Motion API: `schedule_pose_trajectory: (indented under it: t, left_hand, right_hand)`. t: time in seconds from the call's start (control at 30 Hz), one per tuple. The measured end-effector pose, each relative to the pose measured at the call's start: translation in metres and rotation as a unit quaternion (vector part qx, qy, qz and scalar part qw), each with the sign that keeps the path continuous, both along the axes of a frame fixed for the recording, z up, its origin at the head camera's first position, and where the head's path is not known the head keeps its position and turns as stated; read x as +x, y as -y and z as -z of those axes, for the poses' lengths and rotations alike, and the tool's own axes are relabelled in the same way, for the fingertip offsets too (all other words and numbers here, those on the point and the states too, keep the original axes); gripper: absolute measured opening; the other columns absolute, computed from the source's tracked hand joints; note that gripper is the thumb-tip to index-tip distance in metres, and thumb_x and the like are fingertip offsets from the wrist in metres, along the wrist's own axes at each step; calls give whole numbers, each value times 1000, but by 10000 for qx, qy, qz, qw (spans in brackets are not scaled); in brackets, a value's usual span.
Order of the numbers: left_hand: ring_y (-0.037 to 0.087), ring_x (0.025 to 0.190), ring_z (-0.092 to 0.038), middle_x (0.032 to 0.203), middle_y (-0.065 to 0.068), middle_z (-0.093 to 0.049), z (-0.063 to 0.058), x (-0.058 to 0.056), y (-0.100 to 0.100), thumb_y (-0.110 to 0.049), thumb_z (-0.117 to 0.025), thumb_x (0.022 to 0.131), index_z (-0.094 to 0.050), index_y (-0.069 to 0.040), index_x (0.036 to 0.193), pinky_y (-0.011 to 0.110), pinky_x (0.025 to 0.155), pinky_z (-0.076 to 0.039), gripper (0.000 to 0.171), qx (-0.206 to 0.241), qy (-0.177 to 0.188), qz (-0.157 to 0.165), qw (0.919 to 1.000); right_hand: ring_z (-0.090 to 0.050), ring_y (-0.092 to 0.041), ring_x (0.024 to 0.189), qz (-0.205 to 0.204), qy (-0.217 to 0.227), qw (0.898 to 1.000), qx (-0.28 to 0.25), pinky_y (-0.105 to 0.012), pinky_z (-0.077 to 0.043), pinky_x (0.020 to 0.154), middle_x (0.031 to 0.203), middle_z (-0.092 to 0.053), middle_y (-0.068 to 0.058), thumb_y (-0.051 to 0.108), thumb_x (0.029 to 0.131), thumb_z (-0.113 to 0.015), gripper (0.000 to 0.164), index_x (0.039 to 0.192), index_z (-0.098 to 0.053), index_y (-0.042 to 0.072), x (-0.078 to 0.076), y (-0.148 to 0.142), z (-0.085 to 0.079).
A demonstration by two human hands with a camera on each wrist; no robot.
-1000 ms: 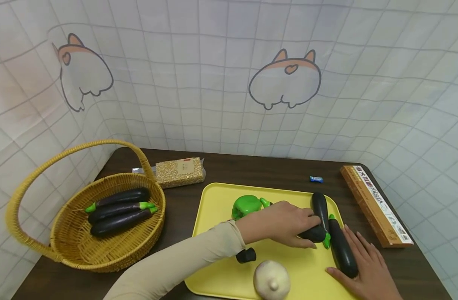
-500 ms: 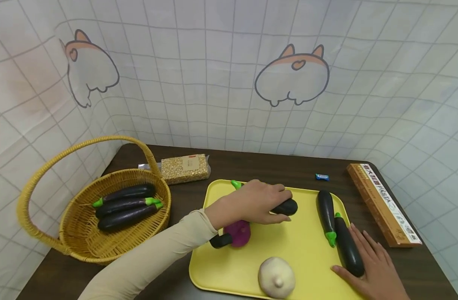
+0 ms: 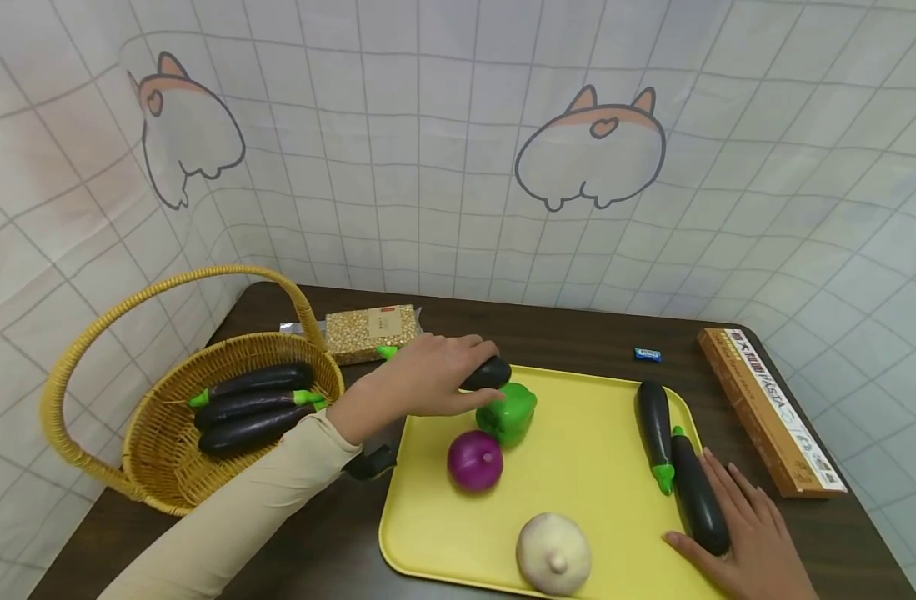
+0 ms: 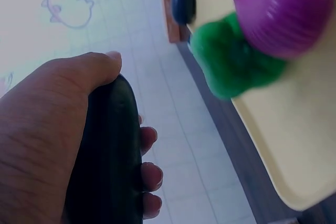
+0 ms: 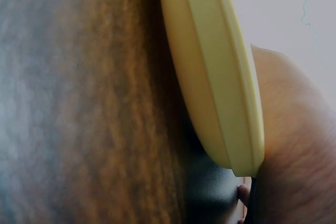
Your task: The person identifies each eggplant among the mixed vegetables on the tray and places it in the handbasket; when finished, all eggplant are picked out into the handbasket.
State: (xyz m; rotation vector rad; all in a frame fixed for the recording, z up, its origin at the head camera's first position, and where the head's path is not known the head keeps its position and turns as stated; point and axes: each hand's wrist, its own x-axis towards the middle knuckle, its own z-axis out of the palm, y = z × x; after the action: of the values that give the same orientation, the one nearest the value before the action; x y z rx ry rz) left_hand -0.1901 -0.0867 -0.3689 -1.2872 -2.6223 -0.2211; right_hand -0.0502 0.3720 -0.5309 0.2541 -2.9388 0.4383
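My left hand [image 3: 427, 379] grips a dark eggplant [image 4: 113, 145] with a green stem, raised near the tray's far left corner. Thumb and fingers wrap its sides in the left wrist view. My right hand [image 3: 753, 533] rests at the right edge of the yellow tray [image 3: 578, 475], fingers extended beside an eggplant [image 3: 698, 496]. Another eggplant [image 3: 654, 429] lies just left of that one. A green bell pepper [image 3: 508, 414], a purple onion [image 3: 476, 461] and a white garlic bulb [image 3: 553, 554] are also on the tray. At left, a wicker basket [image 3: 172, 492] holds 3 eggplants [image 3: 255, 425].
The basket's tall handle [image 3: 60, 383] arches over its opening. Behind my left hand lies a bag of grains [image 3: 363, 329]. A pasta box [image 3: 773, 412] lies at the table's right side, with a small blue packet [image 3: 648, 355] near the back edge.
My left hand has carried the eggplant leftward from the tray's right part to its far left corner, uncovering the pepper and onion. The right hand stays at the tray's right edge.
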Motion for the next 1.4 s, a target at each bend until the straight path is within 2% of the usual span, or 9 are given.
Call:
schedule_pose_trajectory:
  t: [0.1,0.3,0.53,0.67,0.83,0.93,1.07,1.17,1.4]
  left_hand:
    - [12,59,-49,90,-1,-56,-2,-1,14,-52,-70,99,-65,-11,118,27,50,-39,46,109,31,-96,9999]
    - [11,62,-52,94,-1,-60,-6,-3,34,-51,-69,100,-65,-10,124,26,52,-44,48,244,130,-351,9990]
    - [13,71,-56,94,1,-63,-9,-4,55,-49,-71,100,-65,-7,125,29,57,-49,49,492,44,-502,9975]
    - [15,73,-56,93,0,-62,-9,-3,70,-48,-73,99,-65,-8,122,31,59,-49,47,631,52,-658,9958]
    - [15,69,-53,90,-1,-58,-7,2,91,-49,-74,97,-63,-11,118,32,55,-45,44,509,65,-956,9941]
    - [15,68,-51,88,-1,-56,-3,5,107,-51,-73,97,-62,-11,117,32,54,-44,46,441,167,-1232,9913]
    - [15,67,-51,89,0,-57,5,11,131,-54,-72,97,-62,-11,117,33,54,-44,48,504,329,-1579,9856]
    - [15,64,-52,90,0,-58,9,16,146,-52,-73,98,-62,-11,116,34,54,-44,46,557,366,-1746,9824]
    - [20,70,-55,94,5,-62,10,24,174,-47,-72,99,-62,-6,121,39,57,-47,47,550,391,-2072,9760]
  right_hand:
    - [-25,-55,147,34,66,10000,1,-72,0,117,172,-21,-19,65,88,-76,117,172,-5,24,0,0,-1]
    - [-25,-55,147,28,79,10000,-8,-69,4,119,172,-21,-19,64,88,-76,117,172,-5,24,-1,0,-2]
    - [-26,-54,147,118,150,9998,20,-79,-15,109,171,-24,-20,67,87,-76,118,172,-5,25,0,2,-2]
    - [-26,-54,146,63,51,10000,7,-75,-7,115,171,-23,-19,65,87,-77,118,172,-6,25,0,1,-2]
    - [-26,-54,146,34,-1,10000,13,-69,3,119,172,-22,-19,64,88,-77,117,172,-6,24,-1,0,-1]
    - [-26,-55,146,47,36,10000,4,-70,3,119,172,-22,-19,65,88,-76,117,172,-6,24,-1,0,-1]
    - [-27,-56,145,63,133,9999,-13,-78,-10,112,171,-22,-20,66,88,-76,117,172,-5,25,-2,1,-2]
    - [-27,-55,146,97,210,9997,-7,-80,-18,107,171,-23,-19,67,87,-76,118,172,-4,26,-1,2,-2]
    - [-26,-54,147,164,235,9995,88,-79,-20,107,171,-22,-20,68,87,-75,119,172,-3,24,0,3,-3]
